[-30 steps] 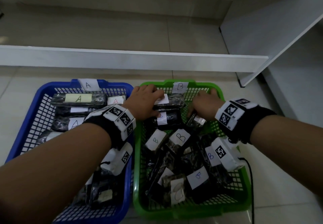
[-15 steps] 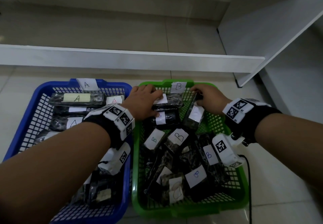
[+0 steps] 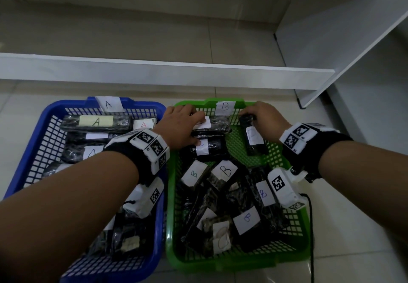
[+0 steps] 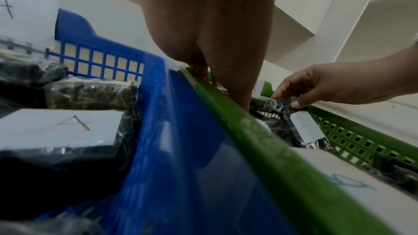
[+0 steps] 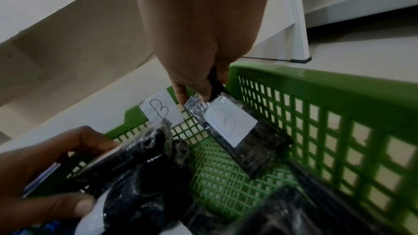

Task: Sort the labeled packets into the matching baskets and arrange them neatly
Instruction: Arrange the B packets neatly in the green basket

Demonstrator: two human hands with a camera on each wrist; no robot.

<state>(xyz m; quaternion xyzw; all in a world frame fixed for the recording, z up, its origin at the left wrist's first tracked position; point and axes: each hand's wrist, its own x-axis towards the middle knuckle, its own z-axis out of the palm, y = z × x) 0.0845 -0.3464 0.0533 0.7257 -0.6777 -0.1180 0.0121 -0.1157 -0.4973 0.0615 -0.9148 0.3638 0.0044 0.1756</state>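
Observation:
A green basket (image 3: 240, 263) tagged B stands right of a blue basket (image 3: 39, 132) tagged A. My right hand (image 3: 248, 115) pinches the far end of a dark packet labelled B (image 3: 254, 138), which lies lengthwise, label up, on the bare mesh at the green basket's far right. The right wrist view shows that pinch (image 5: 194, 96) on the packet (image 5: 237, 131). My left hand (image 3: 189, 126) rests spread over two stacked packets (image 3: 212, 148) at the green basket's far left. Several more B packets (image 3: 225, 170) lie jumbled nearer me. A packets (image 3: 95, 121) fill the blue basket.
A low white shelf board (image 3: 154, 75) runs just beyond both baskets. A slanted white panel (image 3: 331, 62) stands at the far right. A black cable (image 3: 311, 238) trails on the tiled floor beside the green basket's right wall.
My right hand has carried the B packet from the basket's middle to its far right corner and turned it label up. My left hand has stayed on the stacked packets.

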